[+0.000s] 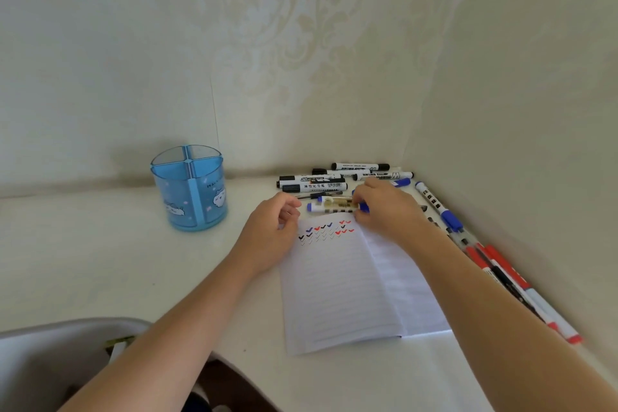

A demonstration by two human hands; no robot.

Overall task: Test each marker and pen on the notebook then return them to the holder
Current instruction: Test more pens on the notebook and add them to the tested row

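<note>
An open lined notebook lies on the white table, with rows of black, blue and red check marks near its top edge. Just beyond it lie blue-capped markers side by side. My right hand pinches their right ends. My left hand rests at the notebook's top left corner, its fingers loosely curled and holding nothing. The blue four-compartment holder stands to the left with no pens showing in it.
Several black markers lie in the back corner by the wall. A blue marker and red pens lie along the right wall. A grey chair back shows at the lower left.
</note>
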